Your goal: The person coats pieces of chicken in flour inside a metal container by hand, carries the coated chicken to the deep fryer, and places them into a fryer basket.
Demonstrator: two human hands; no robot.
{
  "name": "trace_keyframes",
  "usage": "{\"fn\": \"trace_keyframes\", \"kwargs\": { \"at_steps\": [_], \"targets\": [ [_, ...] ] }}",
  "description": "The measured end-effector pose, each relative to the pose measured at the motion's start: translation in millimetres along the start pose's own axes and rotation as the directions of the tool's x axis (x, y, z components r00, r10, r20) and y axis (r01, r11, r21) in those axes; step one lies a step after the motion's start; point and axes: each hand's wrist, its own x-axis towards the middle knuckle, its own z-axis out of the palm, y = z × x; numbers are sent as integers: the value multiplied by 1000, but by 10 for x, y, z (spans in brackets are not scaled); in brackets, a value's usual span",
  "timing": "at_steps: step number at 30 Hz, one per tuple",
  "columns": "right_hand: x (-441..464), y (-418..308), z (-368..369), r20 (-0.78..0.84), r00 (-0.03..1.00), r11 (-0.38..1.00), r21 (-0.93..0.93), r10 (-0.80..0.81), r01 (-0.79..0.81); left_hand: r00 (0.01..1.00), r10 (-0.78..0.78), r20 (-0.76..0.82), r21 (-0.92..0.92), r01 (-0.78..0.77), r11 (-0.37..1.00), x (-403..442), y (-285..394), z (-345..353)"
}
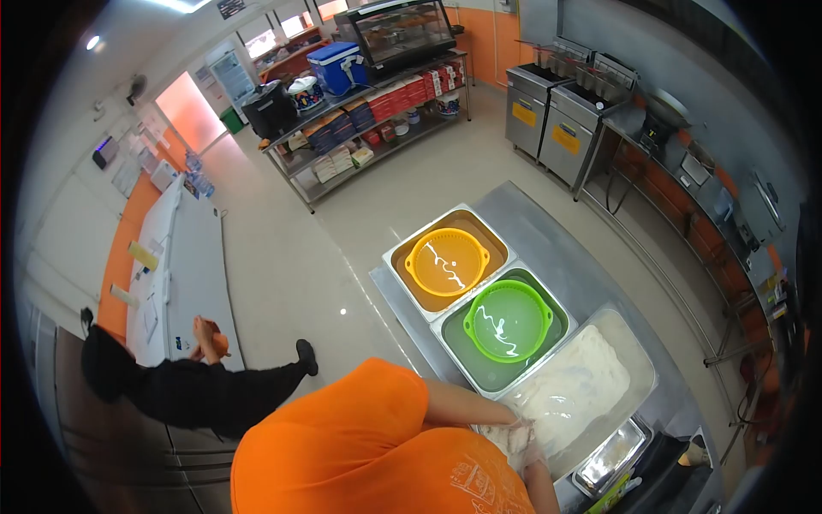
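Note:
My left hand (514, 430) and my right hand (533, 452) are close together at the near edge of a clear tub (644, 364). The tub holds white flour or powder (575, 385). Thin clear gloves seem to cover both hands, and they look dusted white. My left fingers curl round something pale and coated, too small to name. Most of the right hand's fingers are hidden. Beyond the tub, a green colander (511, 321) sits in a metal pan of liquid (454, 347). Next to that, a yellow-orange colander (447, 261) sits in a second metal pan (402, 283).
The steel table (548, 227) carries the pans. A small metal tray (610, 458) lies by the tub. A co-worker in black (197, 390) stands left, holding something orange. Fryers (548, 111) and a steel counter (651, 154) line the right wall; a loaded shelf (368, 111) is ahead.

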Motion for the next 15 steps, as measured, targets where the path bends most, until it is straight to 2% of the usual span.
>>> {"fn": "trace_keyframes", "kwargs": {
  "at_steps": [4,10,13,15],
  "targets": [
    [191,198,-33,-28,999,983,180,-39,43,1000,-16,-25,-140,12,990,-24,8,83],
    [252,212,124,-186,980,971,211,-69,108,995,-93,-28,-410,73,909,-15,-136,113],
    [99,-17,326,-313,945,985,105,-99,138,989,-148,-7,-586,116,802,39,-204,107],
    [-33,-219,441,-405,898,980,-159,-172,116,982,-185,30,-710,151,688,89,-336,64]
  ]
}}
